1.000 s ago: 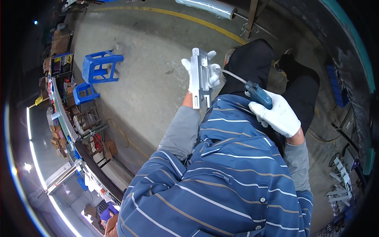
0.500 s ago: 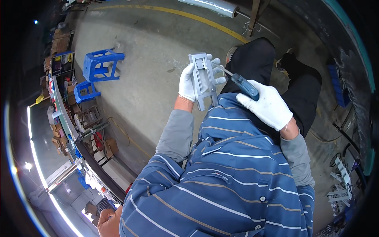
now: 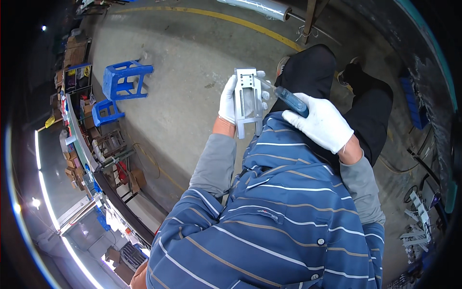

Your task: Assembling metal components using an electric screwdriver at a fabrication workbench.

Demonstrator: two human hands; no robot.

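Closed around a silver metal bracket (image 3: 247, 80) is my left hand (image 3: 227, 103), in a white glove. The bracket is long, with small dark holes near its far end, a slot down the middle and a forked near end. My right hand (image 3: 323, 123), gloved too, grips a screwdriver (image 3: 292, 101) by its dark blue handle. The thin shaft points left toward the bracket's right side near the far end. Whether its tip touches the metal I cannot tell.
Two blue plastic stools (image 3: 122, 79) stand on the concrete floor at the left. Beyond them runs a long cluttered workbench (image 3: 82, 139). A roll of clear film (image 3: 262, 8) lies at the far side. Pale metal pieces (image 3: 417, 226) are heaped at the right.
The bracket has turned so that its face shows more fully and its near end swings left. My right hand and the screwdriver have shifted slightly left.
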